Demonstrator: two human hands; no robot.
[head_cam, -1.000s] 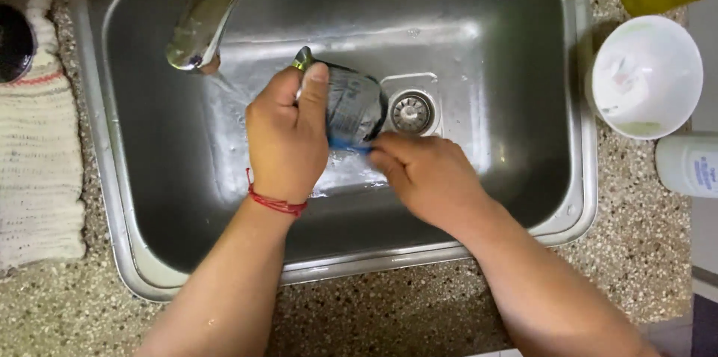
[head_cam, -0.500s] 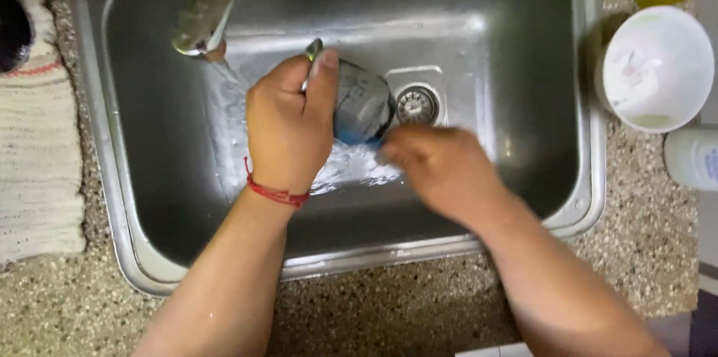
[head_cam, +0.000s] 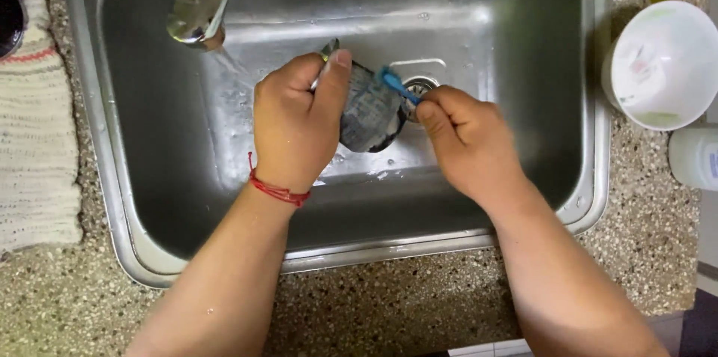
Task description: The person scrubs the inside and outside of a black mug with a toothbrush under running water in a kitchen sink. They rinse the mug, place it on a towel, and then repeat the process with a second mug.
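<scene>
Over the steel sink (head_cam: 112, 177), the left hand (head_cam: 295, 129) is clenched around a small grey-blue metal piece (head_cam: 370, 110), thumb pressed along its top edge, holding it above the basin just in front of the drain (head_cam: 419, 86). What the piece is exactly cannot be told; it looks rigid, thin and light, and with the wet sheen on it, probably slippery, so the wrap-around grip at its left end seems the sound place to hold, leaving the rest bare. The right hand (head_cam: 467, 140) pinches a blue brush (head_cam: 393, 84), its tip touching the piece's upper right edge. A thin stream runs from the tap (head_cam: 198, 5) down onto the basin floor to the left of the hands. A red thread bracelet (head_cam: 277, 191) circles the left wrist. Around the sink lies a speckled stone counter (head_cam: 389, 304); a white bowl (head_cam: 662, 65) stands to the right near a white bottle (head_cam: 692, 155), and a knitted cloth (head_cam: 37, 155) rests on the left.
</scene>
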